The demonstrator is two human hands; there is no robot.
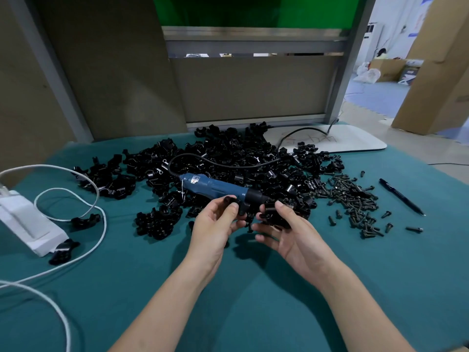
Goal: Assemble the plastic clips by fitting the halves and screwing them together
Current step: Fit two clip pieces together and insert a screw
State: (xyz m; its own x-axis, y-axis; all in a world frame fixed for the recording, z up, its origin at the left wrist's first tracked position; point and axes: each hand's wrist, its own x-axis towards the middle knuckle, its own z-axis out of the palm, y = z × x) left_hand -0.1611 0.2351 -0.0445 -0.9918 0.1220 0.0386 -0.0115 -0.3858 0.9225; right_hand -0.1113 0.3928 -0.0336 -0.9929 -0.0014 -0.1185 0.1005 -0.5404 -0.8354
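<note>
While the left hand (215, 222) pinched one clip half (243, 208) and the right hand (286, 237) gripped the second half (272, 212) just beside it, at centre, fitting seemed in hand, next needing square alignment, then screws (355, 199) from three o'clock.

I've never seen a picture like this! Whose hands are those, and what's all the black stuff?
No machine here: these are a person's two hands, seen from a camera worn on their head, looking down at a table with green cloth. The left hand pinches one clip half and the right hand holds a second clip half, close together. Behind them lies a big pile of black clip halves with a blue electric screwdriver resting on it. Screws and a pen lie to the right; a white box with its cable to the left.
</note>
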